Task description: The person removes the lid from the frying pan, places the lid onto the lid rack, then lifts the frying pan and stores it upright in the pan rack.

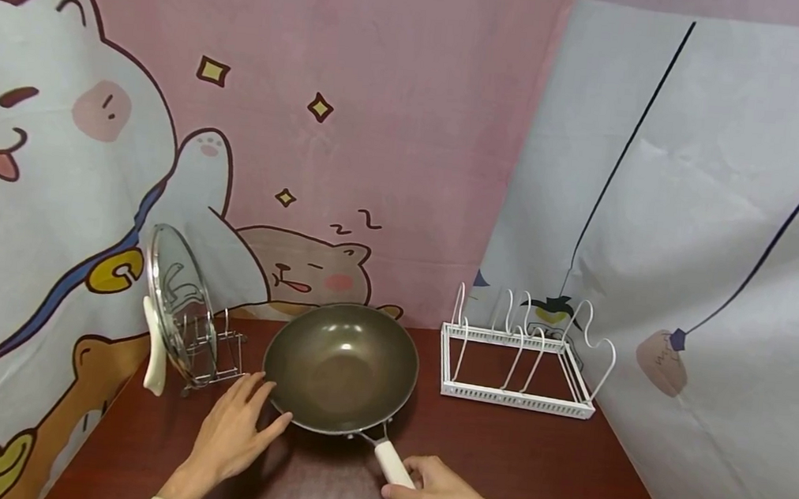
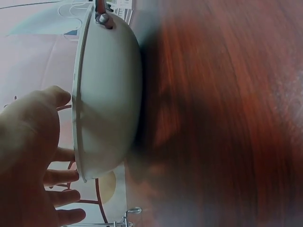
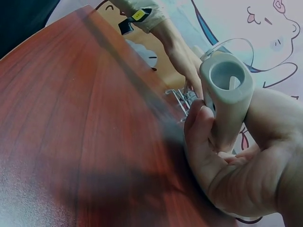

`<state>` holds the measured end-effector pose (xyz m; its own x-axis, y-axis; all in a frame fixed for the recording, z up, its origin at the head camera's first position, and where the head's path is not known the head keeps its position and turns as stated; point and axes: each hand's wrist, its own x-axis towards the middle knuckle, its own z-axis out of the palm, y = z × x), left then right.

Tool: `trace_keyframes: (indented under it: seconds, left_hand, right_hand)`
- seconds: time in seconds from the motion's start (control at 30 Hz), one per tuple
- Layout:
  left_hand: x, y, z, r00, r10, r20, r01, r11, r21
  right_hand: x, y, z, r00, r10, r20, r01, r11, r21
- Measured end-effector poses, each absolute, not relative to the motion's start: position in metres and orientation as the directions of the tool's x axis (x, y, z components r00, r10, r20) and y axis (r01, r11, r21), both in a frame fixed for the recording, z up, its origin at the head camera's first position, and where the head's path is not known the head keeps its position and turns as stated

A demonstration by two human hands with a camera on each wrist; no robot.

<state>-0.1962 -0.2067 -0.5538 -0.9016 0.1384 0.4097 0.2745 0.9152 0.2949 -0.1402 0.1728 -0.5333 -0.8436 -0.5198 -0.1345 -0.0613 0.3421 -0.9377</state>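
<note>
A wok (image 1: pixel 342 367) with a dark inside and a cream handle (image 1: pixel 395 467) stands on the reddish-brown table. My right hand (image 1: pixel 445 495) grips the handle, its fingers curled round it; the right wrist view shows the handle's hollow end (image 3: pixel 227 75) above the curled fingers. My left hand (image 1: pixel 234 429) is at the wok's left rim with fingers spread. In the left wrist view the fingertips (image 2: pixel 61 96) are at the rim of the wok's pale outer side (image 2: pixel 109 94), and whether they press on it I cannot tell.
At the left, a glass lid (image 1: pixel 184 306) with a cream handle stands upright in a small wire rack (image 1: pixel 229 353). A white rack (image 1: pixel 515 401) with several upright hoops stands at the back right. Printed cloth (image 1: pixel 417 124) hangs behind and beside the table (image 1: pixel 516 466).
</note>
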Motion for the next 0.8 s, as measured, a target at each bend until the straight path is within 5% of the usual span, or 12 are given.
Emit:
trace_keyframes:
  seconds: [0.8]
  left_hand:
    - [-0.206, -0.204, -0.563, -0.882, 0.155, 0.445, 0.327, 0.881, 0.342]
  right_hand:
    - [-0.135, 0.155, -0.543, -0.825, -0.531, -0.194, 0.059, 0.260, -0.964]
